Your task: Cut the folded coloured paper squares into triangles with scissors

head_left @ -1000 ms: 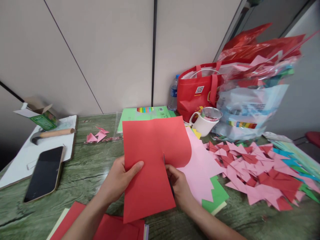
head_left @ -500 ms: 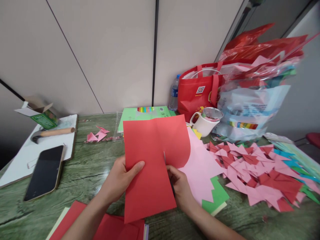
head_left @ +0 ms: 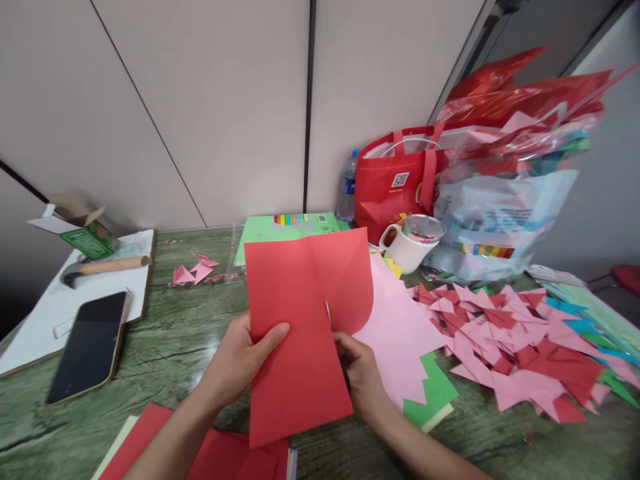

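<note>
A red paper sheet (head_left: 295,333) is held up over the green table (head_left: 175,333). My left hand (head_left: 240,360) pinches its left edge, thumb on the front. My right hand (head_left: 363,380) is closed on a cutting tool, apparently scissors (head_left: 330,317), whose thin blade pokes up through a slit in the sheet's middle. To the right of the slit the paper curls away. A pink sheet (head_left: 400,333) and a green sheet (head_left: 435,393) lie flat under my right hand.
A phone (head_left: 90,347) lies on a white board (head_left: 45,313) at left, with a hammer (head_left: 105,267) and a small carton (head_left: 80,230). Folded pink and red triangles (head_left: 510,340) are heaped at right. Behind stand a mug (head_left: 413,243), a water bottle (head_left: 347,187), a red bag (head_left: 400,180) and plastic bags (head_left: 505,213). More red sheets (head_left: 220,457) lie at the near edge.
The blade has crept a little further up the slit, and the sheet's right flap has curled in and narrowed. Both hands stay nearly where they were.
</note>
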Available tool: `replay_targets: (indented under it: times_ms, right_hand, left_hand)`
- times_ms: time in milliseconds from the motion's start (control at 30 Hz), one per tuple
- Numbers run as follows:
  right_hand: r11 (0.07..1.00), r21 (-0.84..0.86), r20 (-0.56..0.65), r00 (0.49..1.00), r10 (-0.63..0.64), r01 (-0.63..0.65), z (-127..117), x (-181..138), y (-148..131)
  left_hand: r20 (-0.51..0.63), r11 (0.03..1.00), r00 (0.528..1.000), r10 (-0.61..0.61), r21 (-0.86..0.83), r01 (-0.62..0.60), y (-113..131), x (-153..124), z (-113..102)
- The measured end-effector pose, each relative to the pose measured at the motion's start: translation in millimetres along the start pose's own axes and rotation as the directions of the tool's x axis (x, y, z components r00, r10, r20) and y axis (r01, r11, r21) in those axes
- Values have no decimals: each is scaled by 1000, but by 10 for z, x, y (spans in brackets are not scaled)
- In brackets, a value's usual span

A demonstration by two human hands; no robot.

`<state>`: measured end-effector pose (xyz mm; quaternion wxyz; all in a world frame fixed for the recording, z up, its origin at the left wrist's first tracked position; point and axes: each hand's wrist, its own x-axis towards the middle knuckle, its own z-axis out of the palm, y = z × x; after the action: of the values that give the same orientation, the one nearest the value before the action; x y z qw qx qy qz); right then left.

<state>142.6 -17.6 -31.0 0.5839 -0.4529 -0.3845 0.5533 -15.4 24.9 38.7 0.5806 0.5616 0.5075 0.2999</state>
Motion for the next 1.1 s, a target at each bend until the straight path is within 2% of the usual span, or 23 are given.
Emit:
replay_targets:
  times_ms: [267,367,500,667,767,900,1100]
  right_hand:
    - [1000,-27,11,1000,5,-4,7,-8,-36]
    - [1000,-25,35,999,7,-7,5,-11,-38]
    - [999,-27,69,997,25,-23,18,-27,-6]
    - [999,-46,104,994,30,-26,36,-39,-3]
    - [999,-35,116,993,30,-26,28,-28,-7]
    - [999,-31,131,991,10,-6,12,-11,-8]
    - [1000,-28,134,991,-8,12,7,-3,-48]
  left_hand:
    - [7,999,1000,-11,-32,11,14,1,5]
    - [11,995,1000,9,-103,-8,14,7,-17]
    - [-48,980,998,32,-196,-41,-6,22,-48]
    - [-140,999,989,39,-3,-39,-13,24,-58]
    - [-115,1000,993,16,28,-13,23,8,-58]
    - [-42,999,998,-37,-28,36,68,-12,-41]
    - [-27,999,1000,1,35,0,51,-10,-30]
